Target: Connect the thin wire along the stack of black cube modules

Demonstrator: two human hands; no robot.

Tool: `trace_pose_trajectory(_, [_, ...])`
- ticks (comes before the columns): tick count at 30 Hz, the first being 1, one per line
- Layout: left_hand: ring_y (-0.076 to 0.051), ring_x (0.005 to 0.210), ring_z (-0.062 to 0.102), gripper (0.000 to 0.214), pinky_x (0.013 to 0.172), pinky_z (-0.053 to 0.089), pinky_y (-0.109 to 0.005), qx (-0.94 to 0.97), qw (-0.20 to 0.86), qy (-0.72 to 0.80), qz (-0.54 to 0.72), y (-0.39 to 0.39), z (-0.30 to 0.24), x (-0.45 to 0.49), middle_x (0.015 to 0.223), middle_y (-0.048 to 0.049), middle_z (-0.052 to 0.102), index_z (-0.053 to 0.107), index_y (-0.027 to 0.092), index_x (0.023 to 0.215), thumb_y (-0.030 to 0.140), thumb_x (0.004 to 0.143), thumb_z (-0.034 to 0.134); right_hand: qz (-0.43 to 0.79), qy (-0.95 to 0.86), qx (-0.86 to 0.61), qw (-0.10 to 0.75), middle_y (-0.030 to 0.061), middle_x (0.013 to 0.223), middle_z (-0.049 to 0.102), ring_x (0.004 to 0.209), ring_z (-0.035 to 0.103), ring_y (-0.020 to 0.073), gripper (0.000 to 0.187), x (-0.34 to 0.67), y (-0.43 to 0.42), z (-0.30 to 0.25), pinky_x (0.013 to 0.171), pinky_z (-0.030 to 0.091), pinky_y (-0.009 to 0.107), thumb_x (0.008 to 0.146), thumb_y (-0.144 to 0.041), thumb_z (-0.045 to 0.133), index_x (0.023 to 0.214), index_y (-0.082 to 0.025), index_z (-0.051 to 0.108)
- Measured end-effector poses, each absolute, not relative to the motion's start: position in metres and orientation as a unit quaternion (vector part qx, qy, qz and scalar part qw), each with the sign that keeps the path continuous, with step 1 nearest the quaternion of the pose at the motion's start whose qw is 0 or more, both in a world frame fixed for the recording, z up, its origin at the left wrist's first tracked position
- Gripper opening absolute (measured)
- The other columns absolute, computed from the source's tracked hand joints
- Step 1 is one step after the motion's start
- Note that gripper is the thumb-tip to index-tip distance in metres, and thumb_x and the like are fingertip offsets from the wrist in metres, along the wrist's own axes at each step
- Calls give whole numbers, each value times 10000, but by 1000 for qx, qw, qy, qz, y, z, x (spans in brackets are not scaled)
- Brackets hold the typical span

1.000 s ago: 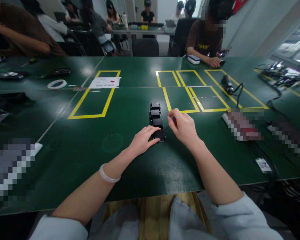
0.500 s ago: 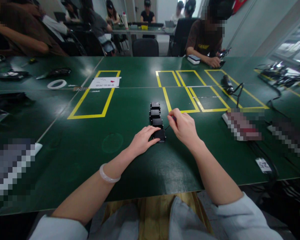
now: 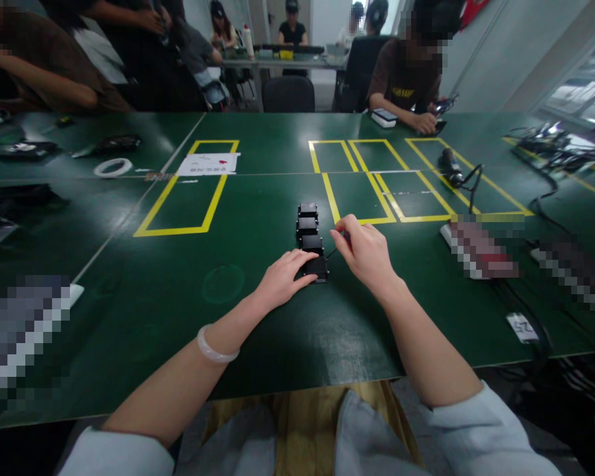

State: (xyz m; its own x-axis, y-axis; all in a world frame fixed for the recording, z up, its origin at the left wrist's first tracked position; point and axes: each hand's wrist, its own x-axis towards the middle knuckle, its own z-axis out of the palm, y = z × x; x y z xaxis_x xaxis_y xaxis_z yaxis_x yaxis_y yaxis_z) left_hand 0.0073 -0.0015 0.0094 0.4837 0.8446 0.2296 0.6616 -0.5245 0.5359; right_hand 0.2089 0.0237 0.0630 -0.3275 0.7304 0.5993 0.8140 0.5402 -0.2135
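A row of small black blocks [image 3: 308, 228] lies in a line on the green table [image 3: 178, 277], running away from me. My left hand [image 3: 282, 279] rests on the nearest black block [image 3: 317, 268], fingers curled over its left side and holding it down. My right hand [image 3: 364, 254] hovers just to the right of the row, thumb and forefinger pinched on a thin dark tool [image 3: 333, 251] whose tip points at the nearest block.
Yellow tape rectangles [image 3: 188, 198] mark the table. A white tape roll [image 3: 112, 166] and a paper sheet [image 3: 209, 163] lie at the far left. Cables and a black device [image 3: 451, 165] lie at the right. Other people sit along the far edge [image 3: 406, 79].
My hands have barely moved. People at the far left have shifted.
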Motion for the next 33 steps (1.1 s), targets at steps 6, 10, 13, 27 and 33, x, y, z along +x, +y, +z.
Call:
trace_pose_trajectory(6, [-229,1114,528,381,953,432,-368,840,189,451,236,-1,8,7,1215,-50,580,503,242,1273,322,902,539,-65,-813,-479,323,-14,622,544,573,486,136,146,208,24,62,643,339,269,909,-256,397,942,-191,524])
trace_pose_trajectory(10, [-233,1115,528,388,951,432,-370,841,187,450,236,-1,9,7,1220,-51,579,501,240,1278,333,903,535,-58,-815,-474,330,-12,644,561,591,501,133,187,209,23,61,656,343,266,935,-337,396,921,-200,522])
trace_pose_trajectory(13, [-234,1115,530,388,948,434,-372,841,187,451,233,-1,9,7,1225,-53,578,501,237,1278,330,903,535,-64,-812,-473,336,-10,646,565,586,500,129,208,209,24,61,648,339,262,945,-349,387,889,-202,523])
trace_pose_trajectory(27, [-230,1107,532,386,960,435,-371,842,183,451,235,-1,9,7,1206,-49,583,503,238,1276,338,904,535,-53,-809,-473,346,-2,654,581,582,500,129,208,209,23,63,643,341,266,943,-330,376,871,-206,528])
trace_pose_trajectory(33, [-226,1105,535,393,958,440,-366,840,186,448,244,-1,8,7,1200,-46,586,506,251,1280,320,895,544,-51,-809,-475,343,-11,637,554,586,492,133,152,208,23,62,653,347,270,914,-258,391,915,-201,532])
